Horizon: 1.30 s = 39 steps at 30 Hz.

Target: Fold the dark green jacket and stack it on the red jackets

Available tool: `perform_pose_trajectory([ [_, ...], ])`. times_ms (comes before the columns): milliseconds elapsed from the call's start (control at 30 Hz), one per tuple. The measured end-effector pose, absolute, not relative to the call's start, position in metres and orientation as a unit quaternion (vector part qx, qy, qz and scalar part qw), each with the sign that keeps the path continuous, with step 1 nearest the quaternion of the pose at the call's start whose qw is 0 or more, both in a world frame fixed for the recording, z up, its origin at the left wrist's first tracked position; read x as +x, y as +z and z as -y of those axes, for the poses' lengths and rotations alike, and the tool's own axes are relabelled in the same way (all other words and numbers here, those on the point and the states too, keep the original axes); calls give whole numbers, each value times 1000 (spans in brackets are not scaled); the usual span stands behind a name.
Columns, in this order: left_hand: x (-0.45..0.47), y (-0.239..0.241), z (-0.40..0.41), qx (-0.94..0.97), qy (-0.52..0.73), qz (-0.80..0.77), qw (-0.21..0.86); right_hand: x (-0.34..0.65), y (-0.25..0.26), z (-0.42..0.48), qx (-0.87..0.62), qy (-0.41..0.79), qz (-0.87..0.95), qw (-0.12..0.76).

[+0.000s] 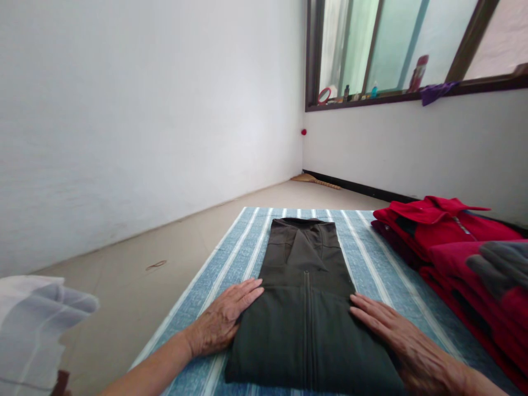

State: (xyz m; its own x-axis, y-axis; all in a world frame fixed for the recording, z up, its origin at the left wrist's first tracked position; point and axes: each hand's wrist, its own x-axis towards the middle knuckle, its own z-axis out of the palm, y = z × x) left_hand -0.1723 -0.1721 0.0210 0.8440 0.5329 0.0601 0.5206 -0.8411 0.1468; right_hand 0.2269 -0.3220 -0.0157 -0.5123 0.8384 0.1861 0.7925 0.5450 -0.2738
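Dark garment (295, 308), long axis away, zip (307, 335) lengthwise

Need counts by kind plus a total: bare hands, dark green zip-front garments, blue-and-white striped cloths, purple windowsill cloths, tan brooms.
Bare hands, left hand and right hand: 2
Dark green zip-front garment: 1
Blue-and-white striped cloth: 1
Purple windowsill cloth: 1
Tan broom: 1
Total: 6
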Motion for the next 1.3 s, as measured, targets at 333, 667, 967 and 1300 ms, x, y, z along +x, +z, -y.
perform_pose_trajectory([
  [333,-169,23,172,958,69,-267,78,223,-24,303,-427,-5,879,213],
  [667,-173,23,173,961,83,-251,86,224,-19,294,-455,151,825,299],
  [967,-166,19,170,957,107,-257,83,211,8,283,-477,338,736,342],
  [1300,-146,3,159,935,247,-253,1,209,-1,283,-473,426,639,433],
])
